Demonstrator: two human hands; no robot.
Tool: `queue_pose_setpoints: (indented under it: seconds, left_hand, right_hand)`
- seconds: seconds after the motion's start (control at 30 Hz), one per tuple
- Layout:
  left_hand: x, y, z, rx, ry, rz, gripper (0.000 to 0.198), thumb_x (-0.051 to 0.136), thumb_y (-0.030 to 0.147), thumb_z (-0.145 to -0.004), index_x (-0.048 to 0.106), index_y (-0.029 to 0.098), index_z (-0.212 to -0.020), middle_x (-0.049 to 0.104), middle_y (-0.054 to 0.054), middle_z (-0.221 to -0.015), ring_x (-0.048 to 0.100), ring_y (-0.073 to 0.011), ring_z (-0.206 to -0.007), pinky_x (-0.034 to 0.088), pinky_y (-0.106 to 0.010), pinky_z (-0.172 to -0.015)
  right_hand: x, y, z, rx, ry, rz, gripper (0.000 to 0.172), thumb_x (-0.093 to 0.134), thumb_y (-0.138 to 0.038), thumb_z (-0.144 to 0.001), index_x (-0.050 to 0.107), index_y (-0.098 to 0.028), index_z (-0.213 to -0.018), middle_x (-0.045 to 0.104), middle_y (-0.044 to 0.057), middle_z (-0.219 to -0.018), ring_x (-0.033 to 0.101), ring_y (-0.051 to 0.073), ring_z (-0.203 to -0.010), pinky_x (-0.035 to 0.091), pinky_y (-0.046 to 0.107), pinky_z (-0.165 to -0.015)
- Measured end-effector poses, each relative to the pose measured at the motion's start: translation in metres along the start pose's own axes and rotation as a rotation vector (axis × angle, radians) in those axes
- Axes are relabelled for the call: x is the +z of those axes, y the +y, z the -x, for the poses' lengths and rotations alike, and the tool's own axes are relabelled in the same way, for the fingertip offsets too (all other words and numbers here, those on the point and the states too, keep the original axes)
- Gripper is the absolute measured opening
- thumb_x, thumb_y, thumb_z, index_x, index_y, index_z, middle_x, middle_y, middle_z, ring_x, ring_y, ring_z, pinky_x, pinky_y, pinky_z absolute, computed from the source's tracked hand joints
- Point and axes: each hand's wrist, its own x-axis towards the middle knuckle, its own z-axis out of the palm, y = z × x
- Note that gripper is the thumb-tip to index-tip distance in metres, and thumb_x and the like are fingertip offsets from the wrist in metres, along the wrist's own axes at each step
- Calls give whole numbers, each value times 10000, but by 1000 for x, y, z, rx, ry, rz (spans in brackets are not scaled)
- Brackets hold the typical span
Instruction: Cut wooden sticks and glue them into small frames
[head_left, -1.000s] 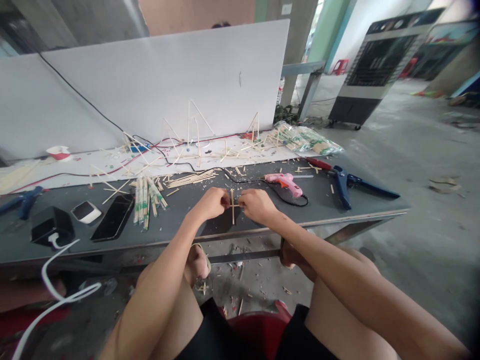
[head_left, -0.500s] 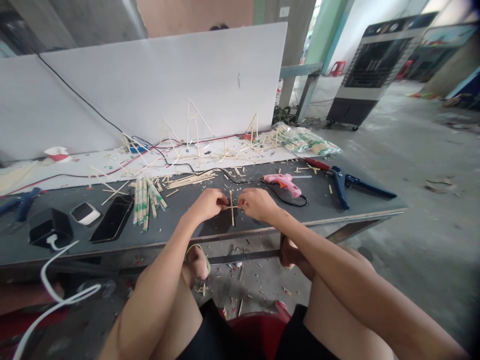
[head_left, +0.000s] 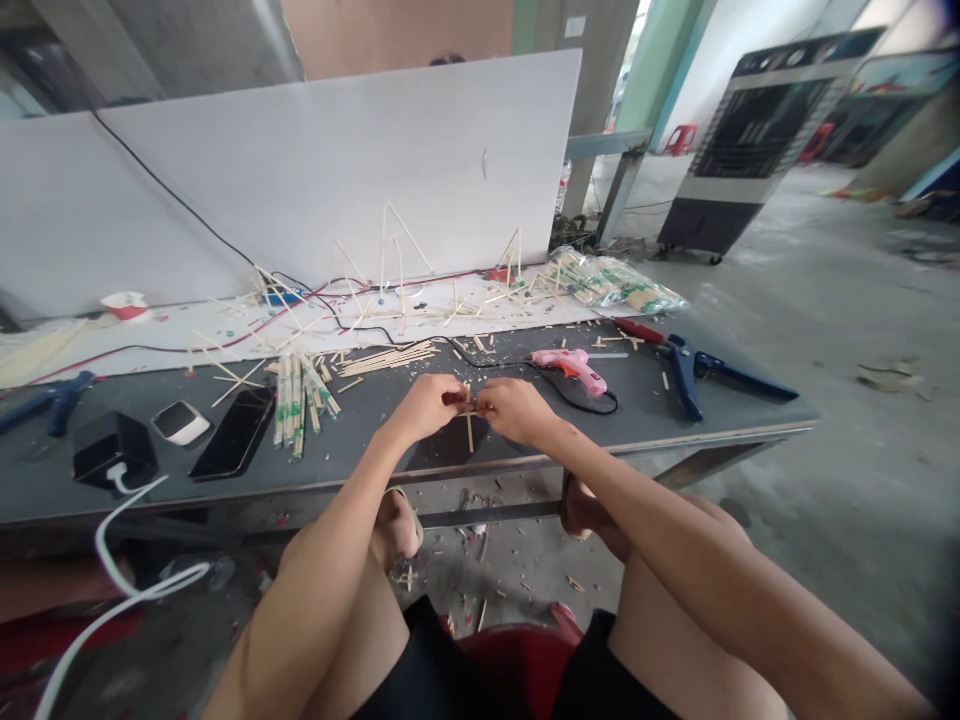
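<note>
My left hand [head_left: 427,408] and my right hand [head_left: 516,412] meet over the dark tabletop, with their fingertips pinching a small cross of thin bamboo sticks [head_left: 469,428]. The fingers hide the crossing and the upper stick end. A small dark red bit [head_left: 456,399] shows at the left hand's fingertips, too small to identify. A pink hot glue gun [head_left: 571,370] lies just beyond my right hand, its black cord looping beside it.
Wrapped chopsticks [head_left: 300,410] and loose sticks lie left of my hands, near a black phone [head_left: 234,432]. A blue-handled tool [head_left: 686,375] sits at the right. Stick frames [head_left: 397,260] stand on a white board behind, with a white panel beyond. Wires cross the table.
My hands have closed in on the stick cross, and their fingers now cover its crossing and top. The whole view has shifted slightly.
</note>
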Motion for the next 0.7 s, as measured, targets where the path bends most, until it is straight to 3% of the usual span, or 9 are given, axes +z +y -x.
queue_pose_setpoints:
  seconds: [0.27, 0.47, 0.7]
  left_hand:
    - [1, -5, 0, -47, -19, 22, 91, 690, 110, -767, 763, 160, -787, 700, -19, -739, 622, -133, -660, 433, -232, -627]
    - [0, -15, 3, -175, -110, -86, 97, 721, 113, -716, 774, 181, -760, 725, -25, -710, 647, -149, -634, 451, -240, -600]
    - [1, -15, 1, -154, -116, -71, 160, 666, 56, -706, 771, 172, -738, 734, -27, -708, 660, -147, -648, 457, -234, -602]
  right_hand:
    - [3, 2, 0, -4, 10, -16, 193, 552, -208, -876, 744, -223, -898, 720, 49, -967, 637, 190, -878, 366, 258, -684]
    - [3, 2, -1, -3, 17, -44, 190, 556, -212, -887, 746, -210, -898, 718, 55, -970, 632, 191, -898, 381, 259, -729]
    - [5, 2, -3, -33, 19, -68, 209, 552, -130, -832, 746, -197, -870, 716, 57, -943, 627, 185, -876, 385, 255, -746]
